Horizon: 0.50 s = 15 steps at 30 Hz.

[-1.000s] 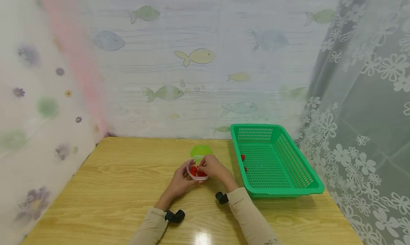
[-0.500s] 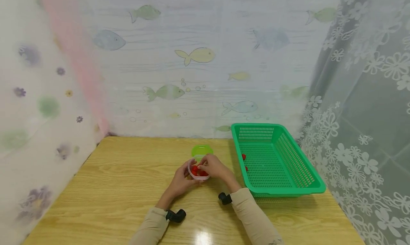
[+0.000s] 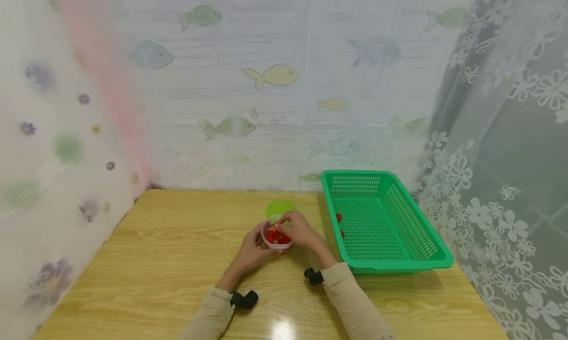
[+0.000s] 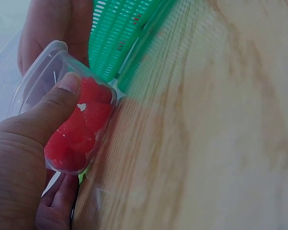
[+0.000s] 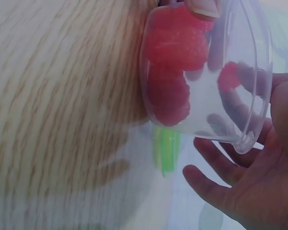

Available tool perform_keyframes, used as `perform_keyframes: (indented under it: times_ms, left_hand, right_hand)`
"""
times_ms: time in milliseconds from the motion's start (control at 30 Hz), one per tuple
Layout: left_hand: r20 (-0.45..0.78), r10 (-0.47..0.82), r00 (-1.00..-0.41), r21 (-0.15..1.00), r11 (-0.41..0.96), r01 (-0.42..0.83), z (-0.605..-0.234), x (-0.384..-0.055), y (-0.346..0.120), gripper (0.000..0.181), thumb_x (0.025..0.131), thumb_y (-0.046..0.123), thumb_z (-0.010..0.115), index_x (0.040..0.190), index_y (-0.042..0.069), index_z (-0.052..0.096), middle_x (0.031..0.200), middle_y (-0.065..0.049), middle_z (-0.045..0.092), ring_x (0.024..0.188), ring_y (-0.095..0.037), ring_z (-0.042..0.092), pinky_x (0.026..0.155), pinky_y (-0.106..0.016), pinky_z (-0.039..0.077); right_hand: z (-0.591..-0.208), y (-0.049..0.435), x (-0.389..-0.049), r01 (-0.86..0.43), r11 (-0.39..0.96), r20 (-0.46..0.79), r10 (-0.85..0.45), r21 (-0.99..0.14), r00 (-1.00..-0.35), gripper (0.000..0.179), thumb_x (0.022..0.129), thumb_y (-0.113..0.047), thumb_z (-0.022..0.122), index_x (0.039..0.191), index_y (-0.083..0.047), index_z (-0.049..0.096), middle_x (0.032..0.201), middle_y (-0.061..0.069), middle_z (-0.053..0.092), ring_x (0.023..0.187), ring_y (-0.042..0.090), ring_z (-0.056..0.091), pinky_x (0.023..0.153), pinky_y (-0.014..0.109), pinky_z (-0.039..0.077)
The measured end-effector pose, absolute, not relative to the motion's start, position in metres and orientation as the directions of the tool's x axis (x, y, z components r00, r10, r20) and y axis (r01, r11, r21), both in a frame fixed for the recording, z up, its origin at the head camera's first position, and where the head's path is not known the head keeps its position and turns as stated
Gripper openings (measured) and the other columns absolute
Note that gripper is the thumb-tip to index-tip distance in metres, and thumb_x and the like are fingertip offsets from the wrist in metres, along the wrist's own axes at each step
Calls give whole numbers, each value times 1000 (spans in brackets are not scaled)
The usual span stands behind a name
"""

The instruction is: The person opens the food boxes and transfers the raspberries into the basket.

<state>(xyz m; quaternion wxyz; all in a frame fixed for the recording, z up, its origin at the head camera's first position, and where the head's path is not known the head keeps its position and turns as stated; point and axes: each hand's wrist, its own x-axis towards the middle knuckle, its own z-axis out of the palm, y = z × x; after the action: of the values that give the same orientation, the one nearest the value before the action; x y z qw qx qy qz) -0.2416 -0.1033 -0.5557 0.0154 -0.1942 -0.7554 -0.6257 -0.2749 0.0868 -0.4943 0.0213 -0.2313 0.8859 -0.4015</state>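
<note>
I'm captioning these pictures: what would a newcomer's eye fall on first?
Probably the green basket at the right of the table, two red pieces by its left wall. Next, the clear cup in the middle, more red pieces at its bottom, gripped by the left hand while the right hand pinches another piece. A green lid lies behind the cup.

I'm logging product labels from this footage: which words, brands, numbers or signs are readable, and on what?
None can be read in any view.
Right sleeve: faint mark at the frame's bottom edge, too small to make out.
Clear container, green lid, green basket: no legible text.
</note>
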Motion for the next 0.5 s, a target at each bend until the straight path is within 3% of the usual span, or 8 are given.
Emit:
perform_keyframes:
  times_ms: [200, 500]
  left_hand:
    - [259, 283, -923, 936, 161, 312, -556, -243, -104, 87, 82, 5, 85, 155, 3, 38, 151, -23, 48, 141, -38, 46, 115, -50, 40]
    - [293, 300, -908, 914, 192, 358, -563, -245, -106, 88, 84, 12, 85, 155, -2, 36, 151, -24, 47, 140, -41, 46, 114, -49, 41]
  right_hand:
    - [-489, 86, -275, -355, 538, 202, -323, -765, -925, 19, 101, -22, 65, 100, -5, 71, 117, 16, 61, 117, 38, 56, 101, 53, 49]
    - [-485, 80, -275, -306, 384, 264, -160, -871, -951, 23, 101, -23, 66, 105, -1, 71, 122, 18, 64, 124, 37, 55, 111, 59, 41]
